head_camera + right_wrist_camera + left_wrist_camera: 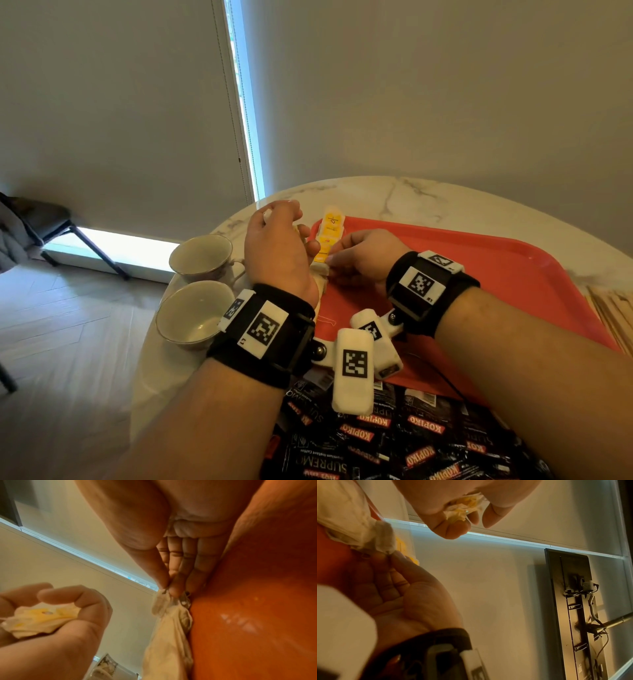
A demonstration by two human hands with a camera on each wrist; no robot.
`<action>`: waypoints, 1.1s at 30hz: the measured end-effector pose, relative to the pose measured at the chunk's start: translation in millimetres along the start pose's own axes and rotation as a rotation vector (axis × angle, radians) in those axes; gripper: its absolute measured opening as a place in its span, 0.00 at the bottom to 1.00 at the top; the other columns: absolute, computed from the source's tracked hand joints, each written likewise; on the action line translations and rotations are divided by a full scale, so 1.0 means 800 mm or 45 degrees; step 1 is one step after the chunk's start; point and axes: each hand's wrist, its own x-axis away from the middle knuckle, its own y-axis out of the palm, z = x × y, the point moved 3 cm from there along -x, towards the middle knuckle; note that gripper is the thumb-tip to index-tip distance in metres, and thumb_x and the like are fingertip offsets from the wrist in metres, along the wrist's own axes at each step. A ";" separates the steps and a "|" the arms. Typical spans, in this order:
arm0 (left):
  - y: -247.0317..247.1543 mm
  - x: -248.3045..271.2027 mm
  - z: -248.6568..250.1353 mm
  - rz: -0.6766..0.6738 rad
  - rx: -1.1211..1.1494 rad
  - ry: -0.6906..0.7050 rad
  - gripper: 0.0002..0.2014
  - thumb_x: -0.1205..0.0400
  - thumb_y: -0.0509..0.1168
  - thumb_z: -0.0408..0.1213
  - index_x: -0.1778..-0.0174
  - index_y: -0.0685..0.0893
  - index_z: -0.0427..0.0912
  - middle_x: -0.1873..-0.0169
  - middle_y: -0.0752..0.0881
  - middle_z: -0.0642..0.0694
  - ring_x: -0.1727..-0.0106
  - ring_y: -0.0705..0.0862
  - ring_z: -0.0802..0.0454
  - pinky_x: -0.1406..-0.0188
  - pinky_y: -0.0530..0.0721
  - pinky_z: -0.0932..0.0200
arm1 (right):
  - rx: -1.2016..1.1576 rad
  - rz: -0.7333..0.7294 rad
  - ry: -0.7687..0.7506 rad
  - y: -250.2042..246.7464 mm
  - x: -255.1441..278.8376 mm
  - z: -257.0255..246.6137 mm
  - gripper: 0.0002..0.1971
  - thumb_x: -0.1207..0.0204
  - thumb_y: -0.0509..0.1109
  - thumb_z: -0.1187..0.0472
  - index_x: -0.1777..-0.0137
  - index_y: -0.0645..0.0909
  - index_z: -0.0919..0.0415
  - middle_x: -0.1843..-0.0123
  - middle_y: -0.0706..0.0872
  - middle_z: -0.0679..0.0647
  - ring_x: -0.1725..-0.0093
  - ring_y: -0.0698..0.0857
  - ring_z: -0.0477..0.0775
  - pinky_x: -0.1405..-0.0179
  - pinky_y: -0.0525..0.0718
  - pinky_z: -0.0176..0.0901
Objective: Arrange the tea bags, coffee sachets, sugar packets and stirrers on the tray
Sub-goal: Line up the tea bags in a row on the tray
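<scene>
Tea bags (328,236) sit in a row along the red tray (513,274) edge, just past your fingertips; you're on the tea-bag step. Your right hand (363,255) pinches the nearest bag's corner, your left hand (277,246) curls around spare bags (39,620). Next: set it flush, then feed another across.

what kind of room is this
Probably a hotel room or serviced flat with a tea and coffee set-up: a round marble table, two teacups, a red tray for tea bags, and a pulled-down window blind.
</scene>
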 end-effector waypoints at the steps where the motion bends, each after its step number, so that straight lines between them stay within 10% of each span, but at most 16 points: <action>1: -0.002 -0.001 0.001 0.002 0.006 -0.006 0.03 0.16 0.68 0.34 0.55 0.84 0.45 0.79 0.82 0.57 0.75 0.78 0.59 0.74 0.77 0.59 | 0.010 -0.006 0.006 0.004 -0.001 -0.001 0.05 0.25 0.78 0.72 0.51 0.88 0.69 0.53 0.93 0.67 0.56 0.93 0.63 0.46 0.92 0.62; 14: 0.000 0.002 0.003 0.019 0.047 -0.061 0.03 0.17 0.69 0.35 0.56 0.84 0.43 0.75 0.83 0.54 0.75 0.79 0.58 0.75 0.77 0.58 | -0.192 0.143 0.155 -0.016 0.006 0.005 0.05 0.17 0.72 0.65 0.50 0.84 0.68 0.54 0.89 0.64 0.61 0.89 0.56 0.63 0.90 0.44; 33: 0.001 -0.001 -0.003 0.021 0.074 -0.080 0.02 0.16 0.68 0.33 0.53 0.84 0.44 0.58 0.84 0.46 0.72 0.79 0.56 0.75 0.77 0.59 | -0.351 0.141 0.134 -0.003 -0.011 -0.001 0.13 0.13 0.64 0.63 0.35 0.83 0.69 0.40 0.90 0.62 0.50 0.88 0.56 0.62 0.86 0.42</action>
